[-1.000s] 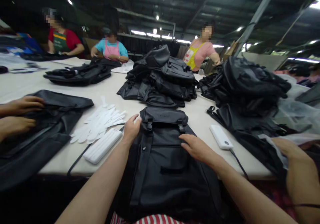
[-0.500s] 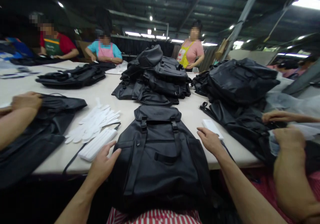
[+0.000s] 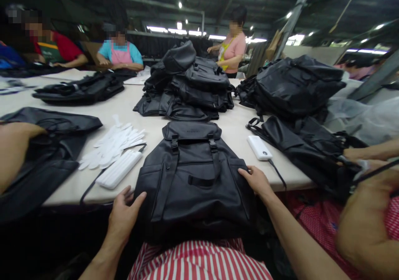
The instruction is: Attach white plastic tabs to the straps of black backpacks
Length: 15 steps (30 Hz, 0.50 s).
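Observation:
A black backpack [image 3: 193,176] lies flat in front of me, front side up, its lower end hanging over the table edge toward my striped shirt. My left hand [image 3: 124,213] rests against the backpack's lower left side, fingers spread and open. My right hand [image 3: 257,180] presses on the backpack's right edge with fingers apart. Neither hand grips anything.
A white power bank [image 3: 258,147] with a cable lies right of the backpack; a white ribbed case [image 3: 119,174] and a pile of white strips [image 3: 114,147] lie left. Stacks of black backpacks [image 3: 193,84] [image 3: 293,84] stand behind. Co-workers' arms [image 3: 14,151] [image 3: 368,226] flank me; several people work at the far side.
My hands slid down from the backpack's top to its lower sides. The backpack came closer to me, over the table edge. The view tilted down.

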Tool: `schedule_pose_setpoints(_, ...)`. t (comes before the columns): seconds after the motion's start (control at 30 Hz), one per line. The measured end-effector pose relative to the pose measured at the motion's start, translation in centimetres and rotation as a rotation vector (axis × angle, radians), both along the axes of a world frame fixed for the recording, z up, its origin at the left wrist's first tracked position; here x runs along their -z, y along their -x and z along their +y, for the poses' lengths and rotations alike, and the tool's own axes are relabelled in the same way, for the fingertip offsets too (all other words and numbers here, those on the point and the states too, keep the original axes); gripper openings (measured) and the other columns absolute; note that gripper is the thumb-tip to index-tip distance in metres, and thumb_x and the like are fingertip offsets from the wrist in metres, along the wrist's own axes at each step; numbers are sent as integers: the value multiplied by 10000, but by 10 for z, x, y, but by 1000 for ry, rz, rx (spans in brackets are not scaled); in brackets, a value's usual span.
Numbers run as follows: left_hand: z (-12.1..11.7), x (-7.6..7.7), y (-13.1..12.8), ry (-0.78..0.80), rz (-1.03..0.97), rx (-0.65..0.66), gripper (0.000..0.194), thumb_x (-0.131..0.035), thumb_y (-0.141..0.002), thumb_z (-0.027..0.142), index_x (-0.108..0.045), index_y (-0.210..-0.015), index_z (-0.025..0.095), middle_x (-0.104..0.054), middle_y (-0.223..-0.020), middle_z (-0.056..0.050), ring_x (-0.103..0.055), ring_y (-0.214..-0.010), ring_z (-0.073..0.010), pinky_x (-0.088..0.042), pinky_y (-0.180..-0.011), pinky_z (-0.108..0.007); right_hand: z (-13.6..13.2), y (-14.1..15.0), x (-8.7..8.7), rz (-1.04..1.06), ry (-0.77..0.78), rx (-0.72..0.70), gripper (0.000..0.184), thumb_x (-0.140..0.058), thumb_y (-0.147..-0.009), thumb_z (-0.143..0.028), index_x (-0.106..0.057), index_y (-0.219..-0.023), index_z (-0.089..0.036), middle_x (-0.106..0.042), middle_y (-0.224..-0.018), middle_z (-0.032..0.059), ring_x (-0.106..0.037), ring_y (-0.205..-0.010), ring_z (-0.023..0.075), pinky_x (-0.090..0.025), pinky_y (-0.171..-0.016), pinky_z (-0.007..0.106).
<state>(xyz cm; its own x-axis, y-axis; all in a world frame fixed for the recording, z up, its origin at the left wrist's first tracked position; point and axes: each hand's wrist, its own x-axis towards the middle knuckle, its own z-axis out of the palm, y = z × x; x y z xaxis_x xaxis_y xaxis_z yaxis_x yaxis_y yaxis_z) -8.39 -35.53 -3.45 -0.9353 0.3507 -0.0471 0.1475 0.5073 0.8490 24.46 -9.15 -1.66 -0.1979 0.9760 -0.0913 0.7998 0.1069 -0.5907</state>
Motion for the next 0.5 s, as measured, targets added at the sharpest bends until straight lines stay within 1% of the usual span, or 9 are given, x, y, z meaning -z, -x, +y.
schedule_pose_setpoints(0.07,0,-9,-5,-165,-240,-31,637,-706,-618,393,-509,-1188,188,-608,-1143,-114,-593,-1021,-236,-474,-882,-371,8,-1,3,112,-20,40,457,-536,-727,-481,-636,-969,-106,-667,-933,134,-615,-892,241,-451,-777,318)
schedule_pose_setpoints(0.13,-1,-23,-12,-280,-546,-3,520,-705,-645,306,-555,-1126,175,-651,-1063,-116,-628,-955,-235,-506,-834,-367,15,-3,5,191,-43,66,413,-544,-723,-452,-646,-930,-110,-674,-896,117,-622,-859,227,-456,-757,302)
schedule_pose_setpoints(0.2,-1,-37,-18,-310,-877,71,405,-699,-655,260,-610,-1033,145,-693,-926,-127,-661,-859,-262,-539,-760,-396,20,-4,8,201,-38,52,391,-540,-727,-443,-649,-912,-117,-677,-870,105,-625,-828,218,-460,-740,296)
schedule_pose_setpoints(0.23,0,-43,-20,-307,-1006,109,371,-696,-659,254,-626,-1002,131,-702,-873,-134,-668,-824,-279,-547,-731,-416,21,-4,9,184,-24,33,382,-537,-730,-443,-651,-902,-122,-677,-860,102,-625,-820,219,-460,-737,298)
schedule_pose_setpoints(0.27,0,-47,-21,-307,-1092,134,351,-691,-665,255,-636,-986,123,-705,-839,-140,-671,-803,-292,-551,-714,-432,22,-4,10,149,-12,14,378,-529,-738,-446,-652,-896,-127,-676,-852,103,-623,-819,223,-460,-740,307)
schedule_pose_setpoints(0.33,2,-51,-19,-350,-1144,122,332,-671,-685,253,-640,-986,117,-708,-810,-140,-674,-784,-298,-553,-704,-443,19,-1,8,46,-39,-8,380,-514,-753,-448,-647,-913,-130,-664,-869,117,-613,-840,243,-454,-766,341)
schedule_pose_setpoints(0.37,3,-52,-18,-377,-1130,99,328,-658,-696,250,-637,-995,118,-709,-802,-136,-676,-776,-294,-554,-704,-442,15,0,4,3,-98,-23,380,-512,-759,-438,-639,-940,-129,-652,-902,126,-601,-872,253,-445,-793,361)
schedule_pose_setpoints(0.43,9,-52,-15,-420,-1070,47,322,-632,-716,242,-630,-1013,118,-711,-785,-122,-680,-758,-281,-556,-703,-433,1,5,-11,-1,-292,-90,378,-514,-771,-405,-606,-1013,-130,-615,-997,134,-561,-962,262,-421,-855,385)
schedule_pose_setpoints(0.5,20,-52,-13,-447,-993,14,310,-606,-734,237,-627,-1018,116,-710,-759,-107,-682,-740,-266,-560,-700,-417,-20,10,-34,137,-490,-184,358,-512,-791,-369,-571,-1063,-145,-585,-1052,120,-537,-993,241,-427,-861,370)
